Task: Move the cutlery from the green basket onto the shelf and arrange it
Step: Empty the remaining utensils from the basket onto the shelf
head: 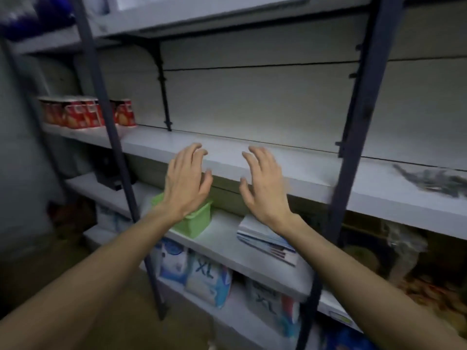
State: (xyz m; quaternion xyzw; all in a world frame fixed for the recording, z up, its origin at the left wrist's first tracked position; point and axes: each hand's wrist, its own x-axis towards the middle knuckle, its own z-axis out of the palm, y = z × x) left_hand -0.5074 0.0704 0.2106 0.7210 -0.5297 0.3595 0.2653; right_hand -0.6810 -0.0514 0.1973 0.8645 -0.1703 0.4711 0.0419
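Empty hands up at the shelf

Left hand and right hand hovered wide, holding nothing; green basket sat below.

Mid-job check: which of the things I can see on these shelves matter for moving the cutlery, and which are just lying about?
Belongs to the job:
- green plastic basket, lower shelf
- grey shelf board in front of both hands
- blurred grey heap on that board, far right, possibly cutlery
- left hand, right hand, both empty

Just lying about:
- red printed cups
- white-and-blue flat packet
- XL-marked bags
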